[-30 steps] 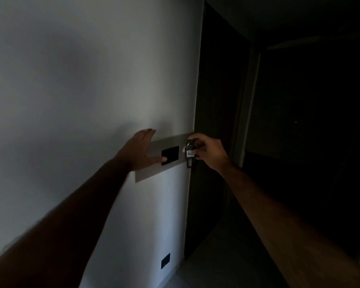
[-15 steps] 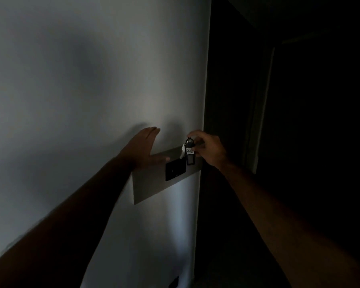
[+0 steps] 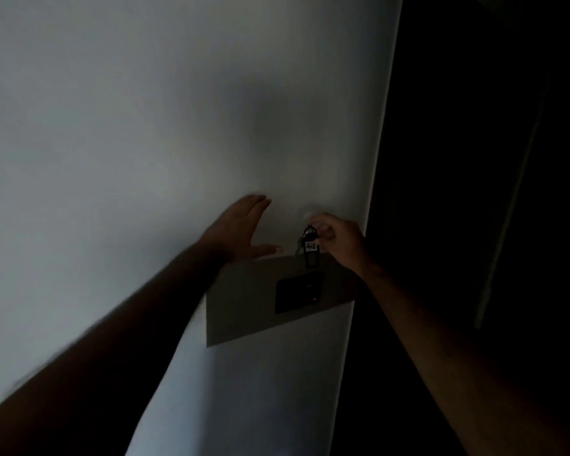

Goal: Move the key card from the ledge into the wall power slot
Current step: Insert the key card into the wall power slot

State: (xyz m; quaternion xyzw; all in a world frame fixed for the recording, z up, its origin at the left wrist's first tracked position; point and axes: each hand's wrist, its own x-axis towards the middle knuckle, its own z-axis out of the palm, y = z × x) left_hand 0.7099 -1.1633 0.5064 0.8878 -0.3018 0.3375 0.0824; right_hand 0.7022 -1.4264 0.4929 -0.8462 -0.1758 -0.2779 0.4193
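Right now your right hand (image 3: 338, 243) pinches the key tag (image 3: 311, 248) between fingertips, and the tag hangs below them against the wall (image 3: 145, 126), just above the grey panel (image 3: 241, 301). Lower, under your fingers, sits the dark slot (image 3: 298, 292) with a small red light; the tag is apart from it. Your left hand (image 3: 241, 232) lies flat on the wall, fingers spread open and holding nothing, its thumb pointing toward the tag, just beside it.

A dim hotel-room entry, by the look of it: a plain white wall (image 3: 145, 126) carries a grey panel (image 3: 241, 304) with a black power slot (image 3: 298, 292) showing a red light, beside a dark doorway (image 3: 474, 192).
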